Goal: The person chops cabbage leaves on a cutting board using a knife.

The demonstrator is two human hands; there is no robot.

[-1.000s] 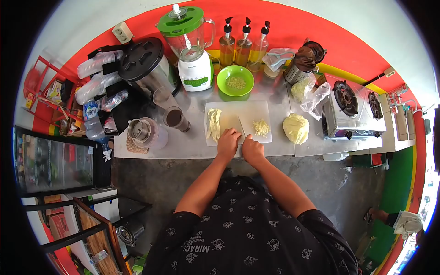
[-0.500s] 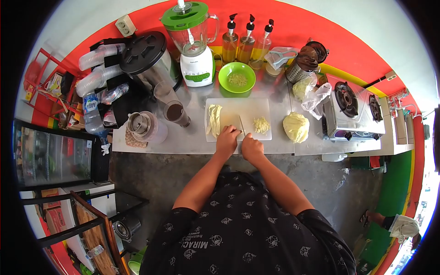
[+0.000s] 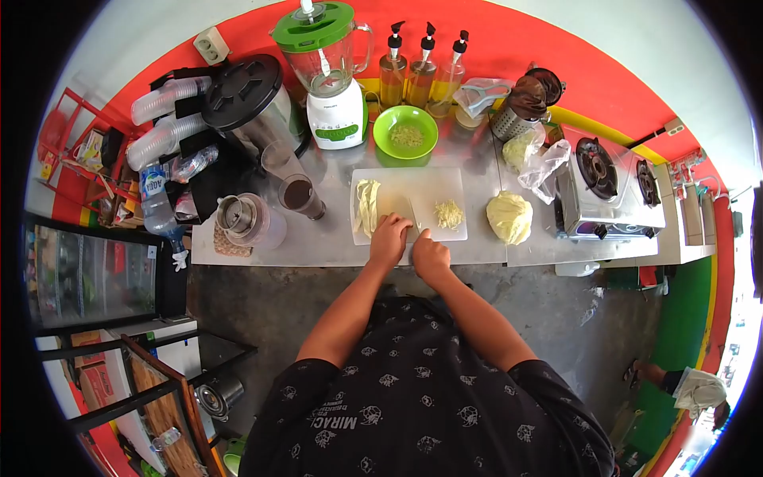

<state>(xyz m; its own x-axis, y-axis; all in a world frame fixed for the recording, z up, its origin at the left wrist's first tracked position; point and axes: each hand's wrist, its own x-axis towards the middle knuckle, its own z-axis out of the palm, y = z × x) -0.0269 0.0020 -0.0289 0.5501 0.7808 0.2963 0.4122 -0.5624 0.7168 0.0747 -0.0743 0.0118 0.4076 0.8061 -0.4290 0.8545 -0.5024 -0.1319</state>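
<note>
On the white cutting board (image 3: pixel 429 181), my right hand (image 3: pixel 431 259) is closed round the handle of a knife (image 3: pixel 416 216), its blade pointing away from me. My left hand (image 3: pixel 389 240) lies just left of the blade with its fingers curled down at the board; whatever they press on is hidden beneath them. Pale cabbage strips (image 3: pixel 366 207) rest on the board's left side. To the right of the knife sits a small pile of shredded cabbage (image 3: pixel 449 214). A pale cabbage head (image 3: pixel 509 218) stands on the counter right of the board.
Behind the board is a green bowl (image 3: pixel 429 147) holding pale shreds. A blender (image 3: pixel 337 119), pump bottles (image 3: pixel 420 78) and a glass of dark liquid (image 3: pixel 299 195) stand around it. The gas stove (image 3: pixel 608 203) is at right. Far right, a person (image 3: pixel 699 391) is partly visible.
The whole view has shifted slightly, so the counter things appear a little further left and up. Both hands keep nearly the same place at the board, the knife still in the right.
</note>
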